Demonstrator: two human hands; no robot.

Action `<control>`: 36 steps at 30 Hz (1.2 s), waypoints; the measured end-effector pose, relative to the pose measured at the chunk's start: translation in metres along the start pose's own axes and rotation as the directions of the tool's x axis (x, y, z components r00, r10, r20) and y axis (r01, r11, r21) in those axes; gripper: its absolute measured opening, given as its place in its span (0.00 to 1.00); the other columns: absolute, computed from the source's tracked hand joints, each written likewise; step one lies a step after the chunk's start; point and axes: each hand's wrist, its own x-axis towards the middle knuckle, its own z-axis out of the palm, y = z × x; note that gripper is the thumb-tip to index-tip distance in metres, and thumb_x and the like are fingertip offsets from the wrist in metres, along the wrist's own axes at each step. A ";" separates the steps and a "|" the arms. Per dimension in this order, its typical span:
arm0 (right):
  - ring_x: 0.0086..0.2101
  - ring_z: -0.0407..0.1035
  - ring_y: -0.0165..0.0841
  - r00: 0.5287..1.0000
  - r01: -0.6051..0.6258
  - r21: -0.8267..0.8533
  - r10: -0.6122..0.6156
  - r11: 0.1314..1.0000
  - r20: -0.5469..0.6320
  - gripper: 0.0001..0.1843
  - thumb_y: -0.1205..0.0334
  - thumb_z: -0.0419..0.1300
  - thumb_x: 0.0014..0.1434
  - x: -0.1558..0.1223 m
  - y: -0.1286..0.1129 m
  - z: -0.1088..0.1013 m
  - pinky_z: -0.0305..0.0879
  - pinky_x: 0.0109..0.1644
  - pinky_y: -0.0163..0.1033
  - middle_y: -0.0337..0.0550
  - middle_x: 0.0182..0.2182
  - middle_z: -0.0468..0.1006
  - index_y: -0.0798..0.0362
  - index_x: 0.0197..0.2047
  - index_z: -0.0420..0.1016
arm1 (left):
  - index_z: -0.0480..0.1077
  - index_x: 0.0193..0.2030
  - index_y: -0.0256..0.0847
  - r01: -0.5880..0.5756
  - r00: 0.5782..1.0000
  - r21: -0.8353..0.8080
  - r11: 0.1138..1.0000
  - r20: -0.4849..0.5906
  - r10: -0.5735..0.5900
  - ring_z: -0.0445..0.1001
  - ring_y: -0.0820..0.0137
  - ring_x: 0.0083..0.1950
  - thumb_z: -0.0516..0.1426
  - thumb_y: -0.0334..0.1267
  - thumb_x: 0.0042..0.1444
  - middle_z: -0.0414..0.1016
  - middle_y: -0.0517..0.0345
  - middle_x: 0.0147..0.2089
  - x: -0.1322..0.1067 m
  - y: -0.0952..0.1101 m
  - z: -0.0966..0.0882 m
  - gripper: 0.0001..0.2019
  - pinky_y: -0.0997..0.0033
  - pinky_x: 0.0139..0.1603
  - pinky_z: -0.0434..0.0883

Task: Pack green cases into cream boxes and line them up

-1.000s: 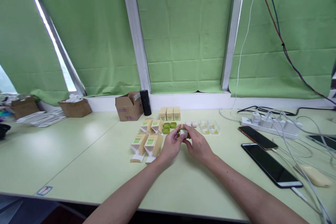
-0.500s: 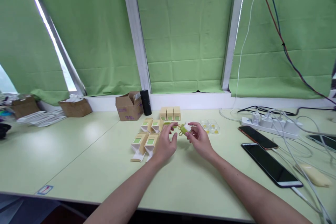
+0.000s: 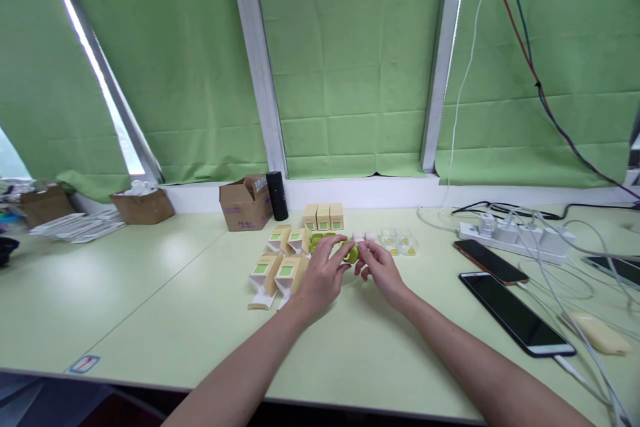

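My left hand [image 3: 320, 277] and my right hand [image 3: 381, 269] meet over the pale green table [image 3: 165, 293], both pinching a small green case [image 3: 352, 253] between their fingertips. Just behind the left hand lie more green cases [image 3: 319, 239]. Left of it are several open tan boxes [image 3: 280, 272] with white flaps. A row of three closed tan boxes [image 3: 323, 217] stands further back. Small white pieces [image 3: 365, 237] and clear plastic trays [image 3: 399, 241] with yellow dots lie behind the right hand.
A brown carton [image 3: 246, 202] and a black cylinder [image 3: 277, 195] stand by the window sill. At the right lie two phones [image 3: 517, 320], a power strip [image 3: 515, 235] and tangled white cables. Two cardboard trays [image 3: 143, 205] and papers sit far left. Green blinds hang behind.
The hands held a white and green piece together, then drew apart with the right hand lifting it. Now they have come back together, lower, on a green case.
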 end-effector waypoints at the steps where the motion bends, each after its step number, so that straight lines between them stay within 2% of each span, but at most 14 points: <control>1: 0.22 0.71 0.30 1.000 0.007 -0.006 -0.007 1.000 0.011 0.32 0.30 0.64 0.54 -0.001 0.000 0.000 0.60 0.20 0.32 0.38 0.25 0.75 0.53 0.39 0.75 | 0.64 0.70 0.50 -0.003 1.000 -0.003 1.000 -0.007 0.003 0.66 0.56 0.65 0.54 0.26 0.66 0.69 0.45 0.62 0.000 0.000 0.000 0.27 0.47 0.64 0.70; 6: 0.24 0.70 0.32 0.998 0.063 -0.088 -0.061 0.994 0.023 0.32 0.28 0.59 0.59 0.000 0.005 -0.006 0.60 0.22 0.33 0.40 0.25 0.75 0.53 0.35 0.76 | 0.67 0.67 0.48 0.029 0.999 -0.015 0.999 -0.043 -0.029 0.69 0.55 0.62 0.56 0.31 0.67 0.72 0.45 0.59 0.000 -0.001 0.001 0.23 0.48 0.62 0.71; 8: 0.26 0.70 0.34 0.994 0.108 -0.199 -0.112 0.974 -0.009 0.31 0.31 0.55 0.63 0.003 0.007 -0.012 0.62 0.25 0.36 0.43 0.26 0.77 0.53 0.37 0.77 | 0.67 0.67 0.47 0.066 0.996 -0.035 0.997 -0.056 -0.068 0.69 0.55 0.62 0.58 0.32 0.67 0.72 0.45 0.58 0.000 0.000 0.001 0.22 0.48 0.62 0.71; 10: 0.30 0.72 0.36 0.982 0.143 -0.380 -0.178 0.914 -0.059 0.25 0.39 0.54 0.67 0.007 0.007 -0.021 0.65 0.33 0.39 0.44 0.30 0.81 0.52 0.39 0.79 | 0.67 0.67 0.48 0.111 0.991 -0.063 0.992 -0.072 -0.115 0.69 0.55 0.62 0.59 0.34 0.66 0.72 0.46 0.58 0.000 0.000 0.002 0.23 0.49 0.62 0.71; 12: 0.34 0.72 0.38 0.960 0.112 -0.616 -0.245 0.780 -0.136 0.15 0.50 0.56 0.66 0.011 0.004 -0.031 0.66 0.39 0.42 0.44 0.33 0.82 0.50 0.42 0.80 | 0.67 0.66 0.49 0.158 0.983 -0.098 0.983 -0.082 -0.166 0.69 0.56 0.62 0.61 0.35 0.65 0.72 0.47 0.59 0.000 0.000 0.002 0.23 0.50 0.62 0.70; 14: 0.40 0.71 0.41 0.933 0.021 -0.820 -0.306 0.572 -0.190 0.10 0.59 0.58 0.64 0.015 0.001 -0.042 0.64 0.43 0.43 0.44 0.38 0.83 0.48 0.45 0.80 | 0.67 0.65 0.51 0.211 0.971 -0.140 0.967 -0.081 -0.223 0.69 0.58 0.63 0.61 0.35 0.64 0.72 0.49 0.59 0.001 0.001 0.002 0.23 0.52 0.63 0.70; 16: 0.46 0.69 0.44 0.925 -0.036 -0.937 -0.343 0.347 -0.163 0.13 0.65 0.59 0.62 0.019 -0.001 -0.053 0.61 0.48 0.45 0.46 0.41 0.82 0.49 0.48 0.80 | 0.68 0.64 0.51 0.279 0.952 -0.187 0.942 -0.072 -0.296 0.69 0.59 0.63 0.62 0.35 0.64 0.72 0.51 0.59 0.001 0.002 0.002 0.22 0.54 0.64 0.69; 18: 0.50 0.66 0.47 0.925 -0.086 -0.982 -0.353 0.167 -0.141 0.16 0.68 0.61 0.60 0.021 -0.001 -0.063 0.58 0.51 0.48 0.51 0.46 0.80 0.51 0.50 0.81 | 0.70 0.63 0.51 0.357 0.923 -0.239 0.903 -0.059 -0.381 0.70 0.60 0.63 0.62 0.37 0.64 0.72 0.51 0.60 0.002 0.002 0.002 0.21 0.57 0.62 0.69; 20: 0.52 0.63 0.49 0.931 -0.122 -0.991 -0.340 0.051 -0.132 0.17 0.69 0.62 0.57 0.022 0.001 -0.070 0.55 0.52 0.49 0.54 0.49 0.77 0.52 0.50 0.82 | 0.71 0.61 0.51 0.424 0.889 -0.295 0.856 -0.044 -0.456 0.70 0.60 0.62 0.62 0.38 0.63 0.72 0.51 0.61 0.002 0.002 0.003 0.20 0.60 0.59 0.71; 23: 0.52 0.60 0.49 0.942 -0.142 -0.989 -0.311 -0.038 -0.124 0.19 0.72 0.61 0.55 0.023 0.005 -0.077 0.53 0.52 0.49 0.57 0.49 0.75 0.54 0.49 0.83 | 0.72 0.60 0.49 0.494 0.842 -0.361 0.791 -0.026 -0.538 0.72 0.62 0.58 0.63 0.39 0.62 0.73 0.50 0.61 0.005 0.002 0.003 0.19 0.63 0.55 0.71; 27: 0.51 0.58 0.49 0.956 -0.148 -0.986 -0.264 -0.074 -0.123 0.17 0.75 0.61 0.54 0.023 0.008 -0.080 0.50 0.52 0.48 0.57 0.47 0.73 0.54 0.45 0.84 | 0.73 0.60 0.47 0.589 0.770 -0.389 0.708 0.004 -0.638 0.74 0.64 0.52 0.63 0.42 0.61 0.75 0.51 0.59 0.008 0.004 0.001 0.20 0.63 0.54 0.71; 31: 0.52 0.58 0.49 0.956 -0.130 -0.991 -0.269 -0.020 -0.120 0.13 0.75 0.60 0.56 0.024 0.010 -0.081 0.50 0.53 0.50 0.58 0.48 0.73 0.53 0.39 0.84 | 0.74 0.60 0.46 0.639 0.722 -0.405 0.654 0.021 -0.692 0.74 0.64 0.48 0.64 0.47 0.60 0.78 0.51 0.53 0.010 0.004 0.000 0.22 0.63 0.52 0.71; 34: 0.54 0.59 0.50 0.949 -0.106 -0.986 -0.283 0.132 -0.140 0.10 0.72 0.62 0.55 0.027 0.014 -0.080 0.53 0.54 0.50 0.56 0.49 0.74 0.51 0.37 0.82 | 0.74 0.60 0.44 0.634 0.715 -0.439 0.637 0.018 -0.699 0.75 0.64 0.46 0.64 0.50 0.60 0.79 0.50 0.51 0.009 -0.003 0.003 0.23 0.63 0.51 0.72; 36: 0.53 0.62 0.49 0.948 -0.060 -0.940 -0.275 0.337 -0.159 0.07 0.69 0.61 0.55 0.032 0.016 -0.078 0.56 0.55 0.51 0.53 0.47 0.76 0.50 0.36 0.79 | 0.74 0.61 0.43 0.615 0.718 -0.476 0.628 0.010 -0.696 0.76 0.64 0.47 0.64 0.51 0.60 0.79 0.49 0.52 0.007 -0.010 0.006 0.25 0.63 0.51 0.72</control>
